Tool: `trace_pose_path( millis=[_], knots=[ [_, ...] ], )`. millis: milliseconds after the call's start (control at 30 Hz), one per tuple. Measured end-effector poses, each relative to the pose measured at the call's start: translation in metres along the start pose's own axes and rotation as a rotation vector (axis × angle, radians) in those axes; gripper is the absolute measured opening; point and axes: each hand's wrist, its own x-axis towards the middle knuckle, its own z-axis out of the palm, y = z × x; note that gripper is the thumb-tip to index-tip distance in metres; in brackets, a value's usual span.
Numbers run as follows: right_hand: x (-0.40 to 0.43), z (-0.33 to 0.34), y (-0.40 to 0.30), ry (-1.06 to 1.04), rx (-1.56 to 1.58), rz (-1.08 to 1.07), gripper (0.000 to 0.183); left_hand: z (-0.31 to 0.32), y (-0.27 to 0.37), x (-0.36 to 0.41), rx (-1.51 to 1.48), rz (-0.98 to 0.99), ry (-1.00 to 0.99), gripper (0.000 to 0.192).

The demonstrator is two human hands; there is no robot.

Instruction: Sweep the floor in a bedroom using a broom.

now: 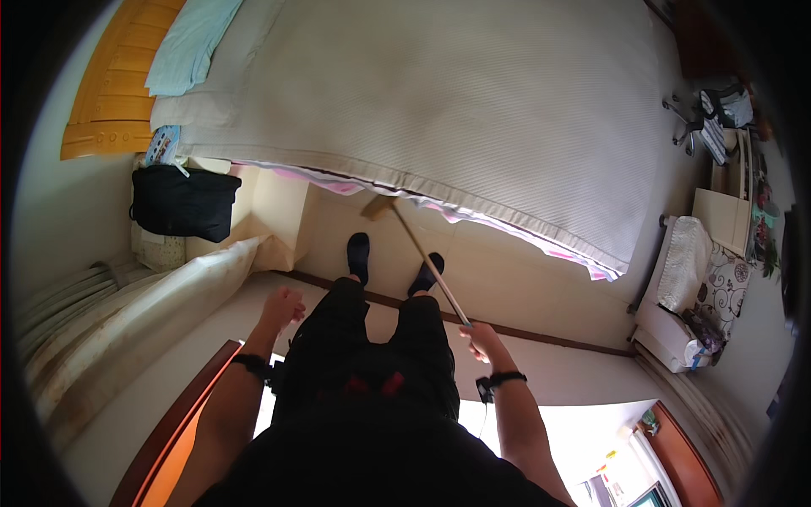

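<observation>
My right hand [483,343] grips the end of a long thin handle [426,258]. The handle slants down and away to a brownish broom-like head [378,207] on the floor, close under the bed's hanging edge; its exact kind is blurred. My left hand [283,308] is off to the left, raised beside my thigh, fingers loosely curled with nothing seen in them. Between the hands are my legs in dark shorts, and my feet wear dark slippers [358,255]. A wide bed with a pale quilted cover [456,114] lies before me.
Left stands a bedside cabinet [279,206] with a black bag [184,199] on top, near a long pale curtain [190,298]. A pink-and-white striped cloth [526,237] hangs below the bed cover. At right are a small sofa [659,323] and a wheeled chair [694,127].
</observation>
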Motion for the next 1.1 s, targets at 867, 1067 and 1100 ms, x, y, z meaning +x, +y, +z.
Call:
trace_pose_path(
  millis=[867, 1067, 1100],
  knots=[
    [0.058, 0.015, 0.034, 0.244, -0.246, -0.234, 0.036, 0.030, 0.137, 0.024, 0.687, 0.181, -0.170, 0.025],
    [0.003, -0.047, 0.167, 0.302, 0.273, -0.099, 0.032, 0.112, 0.169, 0.006, 0.786, 0.202, -0.203, 0.028],
    [-0.004, -0.056, 0.193, 0.338, 0.293, -0.076, 0.031, 0.125, 0.173, 0.006, 0.782, 0.208, -0.224, 0.029]
  ],
)
